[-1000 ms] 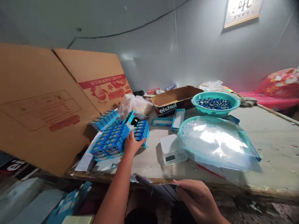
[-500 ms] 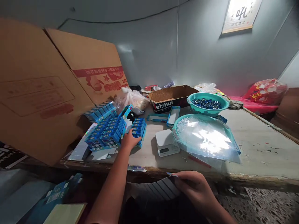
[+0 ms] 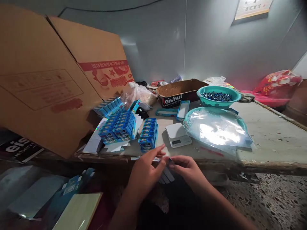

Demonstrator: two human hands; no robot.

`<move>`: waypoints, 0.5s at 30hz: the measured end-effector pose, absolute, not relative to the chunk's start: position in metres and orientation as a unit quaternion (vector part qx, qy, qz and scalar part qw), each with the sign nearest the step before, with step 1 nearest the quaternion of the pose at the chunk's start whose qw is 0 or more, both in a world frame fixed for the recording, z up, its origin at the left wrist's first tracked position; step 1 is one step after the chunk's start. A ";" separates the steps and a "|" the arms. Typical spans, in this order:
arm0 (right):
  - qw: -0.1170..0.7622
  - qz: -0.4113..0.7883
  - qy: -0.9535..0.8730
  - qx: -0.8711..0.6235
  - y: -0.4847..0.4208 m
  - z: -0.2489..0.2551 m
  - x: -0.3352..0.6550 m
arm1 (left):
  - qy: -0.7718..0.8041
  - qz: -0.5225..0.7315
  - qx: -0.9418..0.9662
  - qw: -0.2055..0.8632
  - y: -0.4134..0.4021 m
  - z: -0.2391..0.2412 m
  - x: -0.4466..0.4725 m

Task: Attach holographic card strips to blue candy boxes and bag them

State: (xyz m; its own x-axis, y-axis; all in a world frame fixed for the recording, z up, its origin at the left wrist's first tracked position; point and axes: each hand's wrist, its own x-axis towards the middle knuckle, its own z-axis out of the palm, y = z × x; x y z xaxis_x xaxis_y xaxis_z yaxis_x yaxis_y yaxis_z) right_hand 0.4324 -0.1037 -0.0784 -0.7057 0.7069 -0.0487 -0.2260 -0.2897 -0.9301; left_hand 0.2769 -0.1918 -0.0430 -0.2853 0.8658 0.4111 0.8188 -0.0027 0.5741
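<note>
My left hand (image 3: 147,171) and my right hand (image 3: 188,169) meet in front of the table's near edge. My right thumb and fingers pinch a thin card sheet with pale stripes (image 3: 167,176) by its upper edge. The left thumb and fingertips close on the same edge, close to the right fingertips; the fingers partly hide it. Just beyond the left hand stands a short row of small blue boxes (image 3: 147,134). Left of it is a larger block of blue boxes (image 3: 117,127) in trays.
A white scale (image 3: 179,140) stands right of the box row. Plastic bags (image 3: 216,127) cover a turquoise basin; another basin (image 3: 219,102) holds dark blue wrapped pieces. Behind are an open carton (image 3: 172,100) and blue trays (image 3: 183,110). Large cardboard (image 3: 100,51) leans at left.
My left hand has left the row of blue boxes and come back to the striped sheet beside my right hand. The row now stands untouched. The view has tilted down slightly.
</note>
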 end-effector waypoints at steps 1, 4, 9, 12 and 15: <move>0.306 0.776 -0.502 -0.228 -0.109 -0.077 0.427 | 0.691 0.379 0.615 0.009 -0.197 -0.045 0.284; 0.317 0.793 -0.475 -0.213 -0.123 -0.072 0.414 | 0.672 0.389 0.621 -0.106 -0.208 -0.060 0.292; 0.315 0.804 -0.460 -0.208 -0.139 -0.072 0.410 | 0.625 0.356 0.639 -0.272 -0.231 -0.073 0.286; 0.315 0.806 -0.454 -0.210 -0.145 -0.076 0.415 | 0.605 0.331 0.655 -0.308 -0.243 -0.077 0.289; 0.320 0.804 -0.460 -0.198 -0.154 -0.080 0.423 | 0.604 0.331 0.657 -0.307 -0.251 -0.085 0.296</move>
